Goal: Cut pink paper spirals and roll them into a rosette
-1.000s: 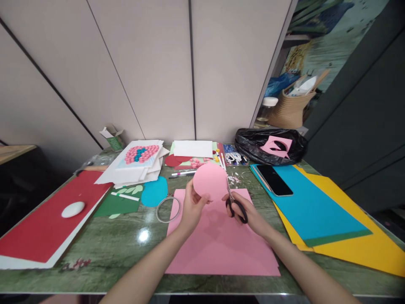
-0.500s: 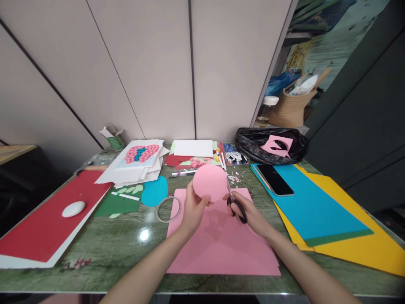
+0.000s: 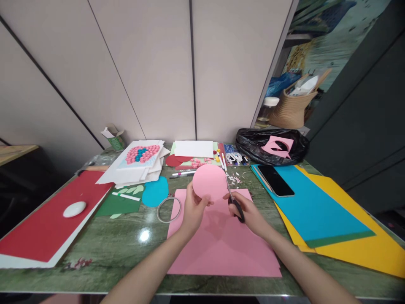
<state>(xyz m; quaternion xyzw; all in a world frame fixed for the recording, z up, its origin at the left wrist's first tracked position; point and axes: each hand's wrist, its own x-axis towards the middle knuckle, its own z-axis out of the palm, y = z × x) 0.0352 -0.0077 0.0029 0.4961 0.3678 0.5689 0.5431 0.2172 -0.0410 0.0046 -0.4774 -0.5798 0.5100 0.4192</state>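
My left hand (image 3: 195,207) pinches a pink paper circle (image 3: 209,181) by its lower left edge, raised above the table. In my right hand (image 3: 245,211) is a pair of black-handled scissors (image 3: 236,209), its blades at the circle's right edge. Beneath both hands lie pink paper sheets (image 3: 221,249). A grey ring (image 3: 168,210) rests beside my left hand, partly over the sheets' left edge. Beyond the circle, small paper scraps (image 3: 234,178) are scattered on the table.
Red paper (image 3: 47,219) with a white oval object (image 3: 74,209) is at left. Behind are a blue paper circle (image 3: 155,192) and pink-blue artwork (image 3: 142,154). At right, a phone (image 3: 275,180) lies on blue paper (image 3: 316,207); a black plastic bag (image 3: 249,143) sits behind.
The scissors' handles have drawn closer together in my right hand. The pink circle and my left hand stay nearly still.
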